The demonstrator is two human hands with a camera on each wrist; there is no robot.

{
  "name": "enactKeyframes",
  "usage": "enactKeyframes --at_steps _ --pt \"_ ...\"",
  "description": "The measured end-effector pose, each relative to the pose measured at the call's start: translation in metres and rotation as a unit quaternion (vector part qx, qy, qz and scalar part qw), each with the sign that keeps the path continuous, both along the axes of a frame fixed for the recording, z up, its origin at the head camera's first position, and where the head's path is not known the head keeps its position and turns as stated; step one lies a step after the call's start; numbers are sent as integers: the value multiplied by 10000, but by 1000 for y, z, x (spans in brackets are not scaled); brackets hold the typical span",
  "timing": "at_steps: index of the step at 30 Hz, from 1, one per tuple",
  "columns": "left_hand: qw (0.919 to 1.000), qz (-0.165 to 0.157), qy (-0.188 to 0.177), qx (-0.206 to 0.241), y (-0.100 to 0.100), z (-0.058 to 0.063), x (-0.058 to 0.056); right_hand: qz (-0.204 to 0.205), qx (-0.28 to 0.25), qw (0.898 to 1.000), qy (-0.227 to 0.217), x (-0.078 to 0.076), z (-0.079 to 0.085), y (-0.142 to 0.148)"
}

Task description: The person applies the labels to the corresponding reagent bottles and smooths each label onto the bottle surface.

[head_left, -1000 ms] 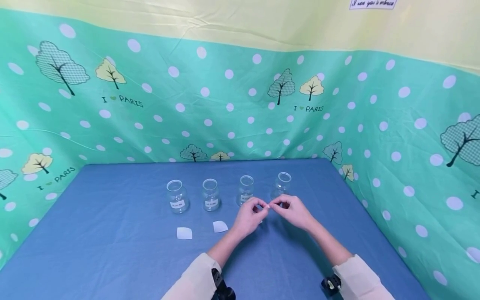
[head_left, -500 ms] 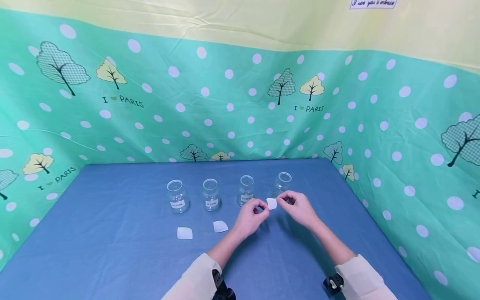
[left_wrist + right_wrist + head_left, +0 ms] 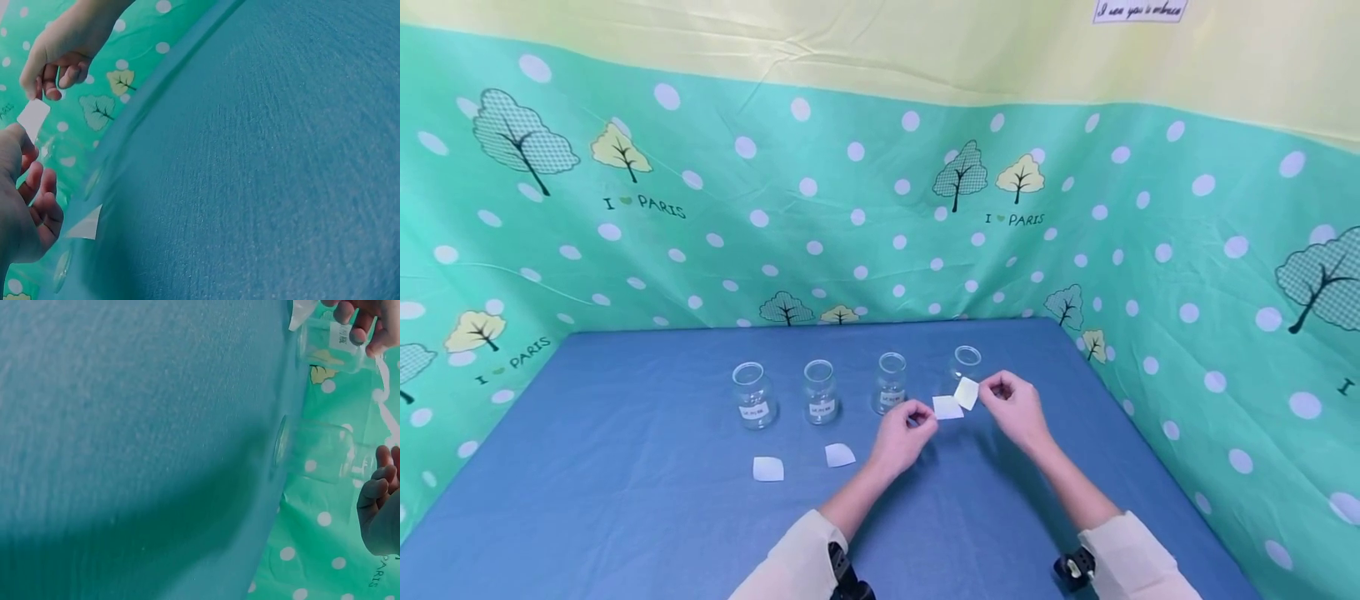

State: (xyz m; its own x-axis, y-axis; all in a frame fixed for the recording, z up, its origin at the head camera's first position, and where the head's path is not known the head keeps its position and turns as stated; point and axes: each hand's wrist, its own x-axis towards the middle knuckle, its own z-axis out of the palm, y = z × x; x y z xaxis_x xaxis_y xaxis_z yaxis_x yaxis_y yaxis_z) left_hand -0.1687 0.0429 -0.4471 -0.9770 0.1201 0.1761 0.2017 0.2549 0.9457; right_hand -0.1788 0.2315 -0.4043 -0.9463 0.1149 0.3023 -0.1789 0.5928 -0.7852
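Note:
My left hand [image 3: 904, 432] pinches a small white square of sticker paper [image 3: 948, 407] between thumb and forefinger. My right hand [image 3: 1017, 408], just to its right, pinches a cream-tinted square of sticker paper [image 3: 966, 393] by its right edge. The two squares meet in the head view, the cream one tilted and overlapping the white one's upper right. Behind them stands a clear glass jar [image 3: 966, 360], its lower part hidden by paper and hand. Another jar [image 3: 892, 383], bearing a white label, stands behind my left fingers.
Farther left stand two more labelled glass jars, one [image 3: 821, 387] beside the other [image 3: 752, 387]. Two white paper squares lie in front, one on the left [image 3: 768, 468], one on the right [image 3: 840, 455]. A patterned green curtain [image 3: 865, 208] rises behind the blue-covered table [image 3: 625, 517].
The two pieces of sticker paper, first hidden at my fingertips, have come apart into view. My right hand has moved right and slightly up with the cream square; my left hand has stayed nearly still.

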Motion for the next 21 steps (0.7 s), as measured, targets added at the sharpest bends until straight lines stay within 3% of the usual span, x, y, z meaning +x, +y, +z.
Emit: enactKeyframes --at_steps 12,21 --pt "9993 57 -367 -70 22 -4 1 -570 -86 9983 -47 -2 2 8" --pt "9949 225 -414 -896 34 -12 4 -716 22 9973 -130 -3 -2 10"
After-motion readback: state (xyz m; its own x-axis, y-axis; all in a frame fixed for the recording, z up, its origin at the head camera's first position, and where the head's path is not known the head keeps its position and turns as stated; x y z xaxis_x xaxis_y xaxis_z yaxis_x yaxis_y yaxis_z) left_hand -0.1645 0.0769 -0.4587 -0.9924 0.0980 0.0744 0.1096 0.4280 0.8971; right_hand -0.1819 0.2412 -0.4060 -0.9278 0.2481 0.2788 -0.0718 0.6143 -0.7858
